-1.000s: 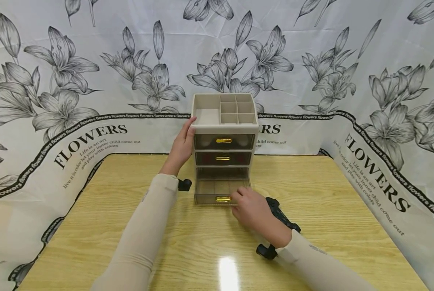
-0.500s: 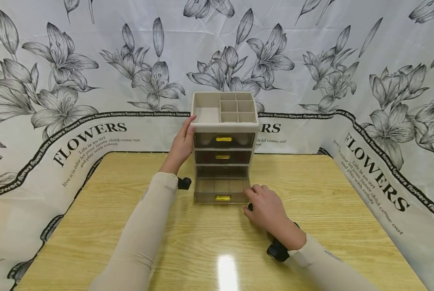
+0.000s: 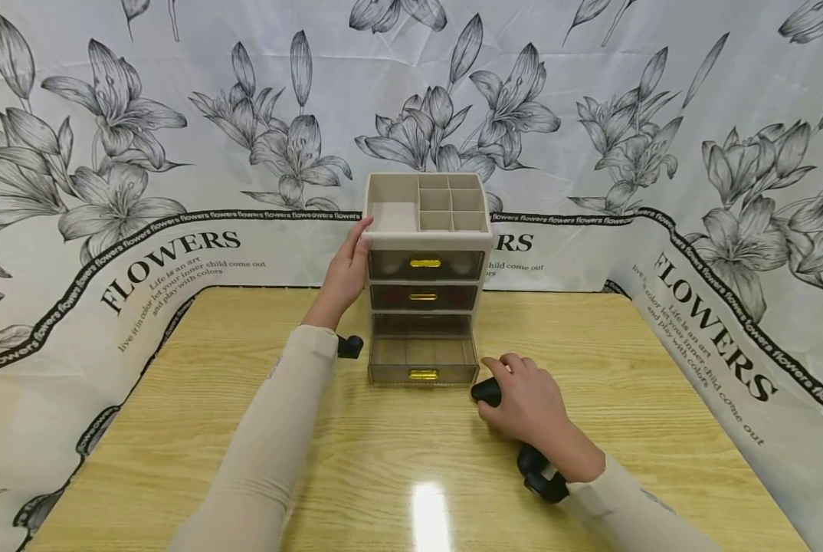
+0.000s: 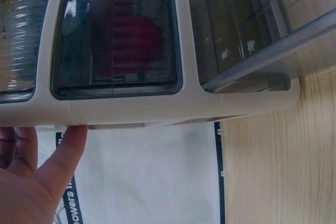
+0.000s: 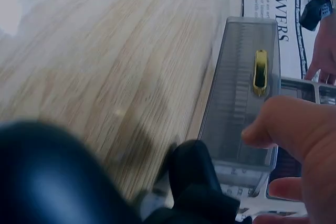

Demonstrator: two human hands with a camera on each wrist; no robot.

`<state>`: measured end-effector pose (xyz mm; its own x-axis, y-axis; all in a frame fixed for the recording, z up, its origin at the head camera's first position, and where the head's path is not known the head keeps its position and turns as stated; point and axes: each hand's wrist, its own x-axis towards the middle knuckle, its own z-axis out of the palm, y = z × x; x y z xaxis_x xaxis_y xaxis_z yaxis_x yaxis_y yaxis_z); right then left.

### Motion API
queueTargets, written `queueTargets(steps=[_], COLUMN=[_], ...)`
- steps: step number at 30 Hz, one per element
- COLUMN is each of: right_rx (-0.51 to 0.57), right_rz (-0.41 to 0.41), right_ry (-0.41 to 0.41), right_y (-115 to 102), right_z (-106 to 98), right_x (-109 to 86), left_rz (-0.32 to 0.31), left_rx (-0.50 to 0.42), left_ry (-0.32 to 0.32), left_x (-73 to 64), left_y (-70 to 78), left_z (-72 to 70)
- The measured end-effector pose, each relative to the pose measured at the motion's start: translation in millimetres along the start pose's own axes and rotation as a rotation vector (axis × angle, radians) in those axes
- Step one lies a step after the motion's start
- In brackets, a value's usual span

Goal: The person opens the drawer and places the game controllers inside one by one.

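A cream desktop organizer [image 3: 421, 244] stands near the back of the table, its bottom drawer [image 3: 387, 374] pulled out. Straight fingers of my left hand [image 3: 345, 276] rest against the organizer's left side; the left wrist view shows a fingertip touching the cream frame [image 4: 131, 109]. My right hand [image 3: 532, 402] hovers at the drawer's front right corner over a black game controller [image 3: 486, 391], with fingers spread. Most of the controller is hidden under that hand. In the right wrist view, one black grip of the controller [image 5: 194, 169] shows beside the clear drawer [image 5: 233, 108].
Two upper drawers with gold handles [image 3: 424, 297] are closed; something dark red [image 4: 128, 45] shows inside one. The organizer's top has divided compartments [image 3: 449, 203]. A wood-grain table [image 3: 356, 468] lies below, with flower-printed cloth [image 3: 301, 100] behind and at both sides.
My right hand has left the front of the pulled-out drawer and moved right and a little toward me, over the controller. My left hand stays on the organizer's side.
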<state>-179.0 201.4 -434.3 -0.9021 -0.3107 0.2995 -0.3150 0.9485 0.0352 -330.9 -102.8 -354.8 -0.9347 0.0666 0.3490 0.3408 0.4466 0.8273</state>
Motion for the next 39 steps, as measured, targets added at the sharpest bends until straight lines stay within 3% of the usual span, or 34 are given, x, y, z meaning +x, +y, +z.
queueTargets(steps=[18,28,39], right_rx=[0.015,0.108,0.18], right_rz=[0.093,0.177,0.168], right_ry=[-0.19,-0.382,-0.413], right_y=[20.1,22.2,23.2], right_z=[-3.0,-4.3,-7.9], right_x=[-10.2,-13.2,-12.4], left_rz=[0.004,-0.003,0.005], left_rx=[0.002,-0.012,-0.011], left_ry=[0.009,0.004,0.01], left_x=[1.1,-0.1,0.3], left_y=[0.7,0.0,-0.4], left_z=[-0.1,0.8,-0.7])
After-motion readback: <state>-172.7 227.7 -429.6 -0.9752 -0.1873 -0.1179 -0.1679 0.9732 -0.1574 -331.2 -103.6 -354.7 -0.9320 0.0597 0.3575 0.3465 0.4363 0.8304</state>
